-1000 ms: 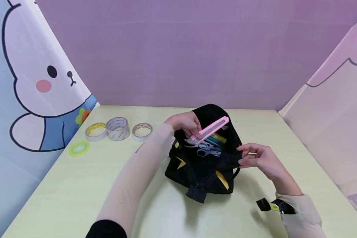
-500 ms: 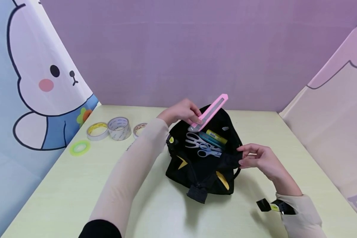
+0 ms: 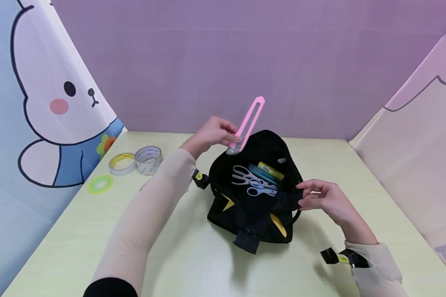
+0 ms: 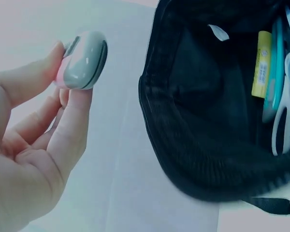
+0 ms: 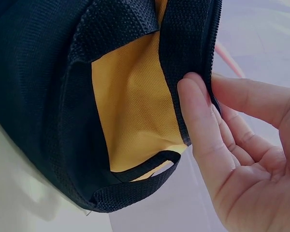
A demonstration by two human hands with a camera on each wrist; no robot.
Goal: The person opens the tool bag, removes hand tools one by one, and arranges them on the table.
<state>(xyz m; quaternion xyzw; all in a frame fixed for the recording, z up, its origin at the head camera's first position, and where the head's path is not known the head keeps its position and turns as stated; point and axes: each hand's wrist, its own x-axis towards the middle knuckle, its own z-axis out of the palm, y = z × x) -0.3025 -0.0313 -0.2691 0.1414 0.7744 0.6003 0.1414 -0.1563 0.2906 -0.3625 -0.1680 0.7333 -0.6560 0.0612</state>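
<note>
My left hand (image 3: 216, 134) pinches a pink and grey utility knife (image 3: 247, 123) near its grey end, above the back left rim of a black zippered bag (image 3: 228, 220). In the left wrist view the grey end of the knife (image 4: 84, 60) sits between thumb and fingers. My right hand (image 3: 328, 202) pinches the right edge of the bag's opening; the right wrist view shows thumb and fingers on the zipper edge, beside a yellow panel (image 5: 135, 101). Inside the open bag lie scissors (image 3: 258, 182), a teal item (image 3: 264, 175) and a yellow tube-like item (image 3: 270, 170).
At the left of the pale table (image 3: 78, 247) are a roll of clear tape (image 3: 148, 163), a roll with a yellow core (image 3: 122, 167) and a green-rimmed ring (image 3: 100, 185). A purple backdrop (image 3: 208, 62) rises behind the table.
My left hand has lifted the utility knife up out of the bag and moved it left, tilting it steeper. Its arm now covers the third tape roll. The right hand keeps its place.
</note>
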